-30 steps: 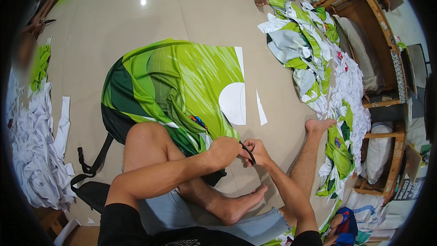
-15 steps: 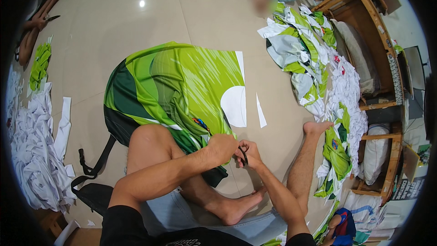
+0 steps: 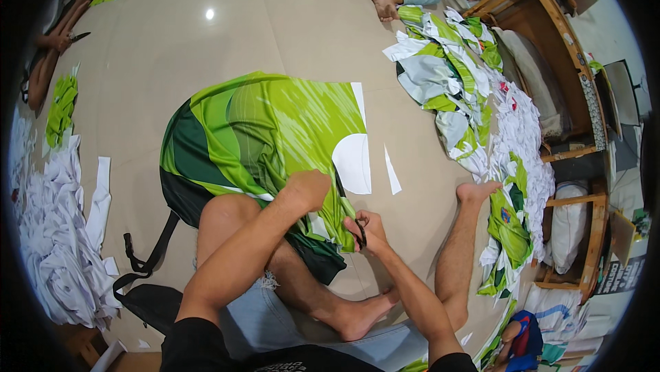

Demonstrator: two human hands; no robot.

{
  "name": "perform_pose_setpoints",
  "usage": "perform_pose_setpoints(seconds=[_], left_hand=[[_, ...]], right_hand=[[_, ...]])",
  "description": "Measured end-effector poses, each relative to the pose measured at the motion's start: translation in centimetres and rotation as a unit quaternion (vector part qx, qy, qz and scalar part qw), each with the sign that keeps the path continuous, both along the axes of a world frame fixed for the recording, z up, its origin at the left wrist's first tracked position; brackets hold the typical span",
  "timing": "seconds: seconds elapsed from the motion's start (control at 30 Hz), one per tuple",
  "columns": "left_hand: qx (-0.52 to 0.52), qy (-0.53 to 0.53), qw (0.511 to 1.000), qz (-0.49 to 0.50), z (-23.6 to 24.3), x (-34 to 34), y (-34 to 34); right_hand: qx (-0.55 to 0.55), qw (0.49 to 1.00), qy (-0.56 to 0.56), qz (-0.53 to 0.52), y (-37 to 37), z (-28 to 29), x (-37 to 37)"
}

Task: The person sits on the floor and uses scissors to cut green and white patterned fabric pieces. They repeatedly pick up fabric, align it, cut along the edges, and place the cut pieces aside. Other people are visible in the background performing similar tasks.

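Note:
A bright green fabric panel (image 3: 302, 121), printed with dark green and white streaks, lies spread on the floor before my bent knee. It has a white half-round area at its right edge. My left hand (image 3: 307, 190) is closed, knuckles up, on the panel's near part, where the cloth is gathered; its fingertips are hidden. Just to the right, my right hand (image 3: 369, 232) has its fingers through the handles of black scissors (image 3: 361, 236) at the near right edge of the cloth. The blades barely show.
A thin white fabric sliver (image 3: 392, 169) lies right of the panel. White cloth heaps (image 3: 62, 234) sit at left, green and white scraps (image 3: 447, 90) at right beside wooden shelving (image 3: 597, 234). A black strapped bag (image 3: 148, 301) rests by my left side. Other people sit at the far edges.
My left hand has moved up and left, away from the scissors, onto the cloth. My right hand with the scissors has shifted slightly left. The gathered near edge of the panel now shows between them.

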State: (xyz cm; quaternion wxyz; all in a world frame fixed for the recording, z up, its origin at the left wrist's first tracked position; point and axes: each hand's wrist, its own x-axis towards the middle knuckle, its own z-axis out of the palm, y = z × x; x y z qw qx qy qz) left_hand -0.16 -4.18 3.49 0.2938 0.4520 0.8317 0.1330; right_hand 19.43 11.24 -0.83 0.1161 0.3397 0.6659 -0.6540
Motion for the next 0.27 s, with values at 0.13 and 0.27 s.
perform_pose_setpoints(seconds=[0.13,0.27], left_hand=[[0.027,0.004,0.998,0.059,-1.5,-1.8,0.0],[0.062,0.012,0.995,0.076,-3.9,-1.4,1.0]], right_hand=[[-0.011,0.999,0.002,-0.049,-1.8,0.1,-0.3],[-0.039,0.995,0.000,-0.095,-1.2,0.7,-0.3]])
